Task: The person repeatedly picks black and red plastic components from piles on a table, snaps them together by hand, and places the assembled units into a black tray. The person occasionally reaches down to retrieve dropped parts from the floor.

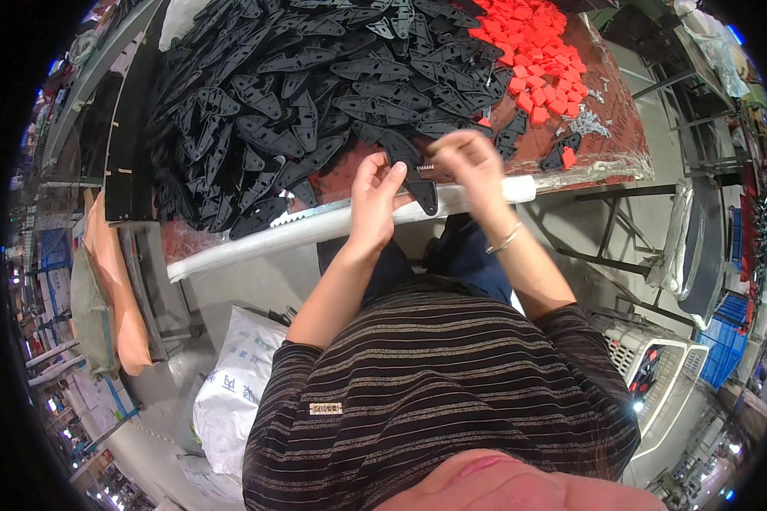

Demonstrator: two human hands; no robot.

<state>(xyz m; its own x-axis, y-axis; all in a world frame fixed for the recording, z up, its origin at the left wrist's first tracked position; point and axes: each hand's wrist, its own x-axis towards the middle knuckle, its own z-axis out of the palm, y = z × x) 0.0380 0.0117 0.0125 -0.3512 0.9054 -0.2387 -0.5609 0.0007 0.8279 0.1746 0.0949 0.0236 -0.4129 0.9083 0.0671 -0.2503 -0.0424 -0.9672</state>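
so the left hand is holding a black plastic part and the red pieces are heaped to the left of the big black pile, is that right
Not quite: the head view shows the red pieces heaped to the right of the big black pile, not the left. The left hand is indeed holding a black plastic part.

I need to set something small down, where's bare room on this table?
The reddish-brown tabletop is barest between the bright red plastic pieces and its right edge, beyond the small silver metal bits. Its left and middle are crowded with pointed black plastic parts; a slim gap shows between them and the long white roll.
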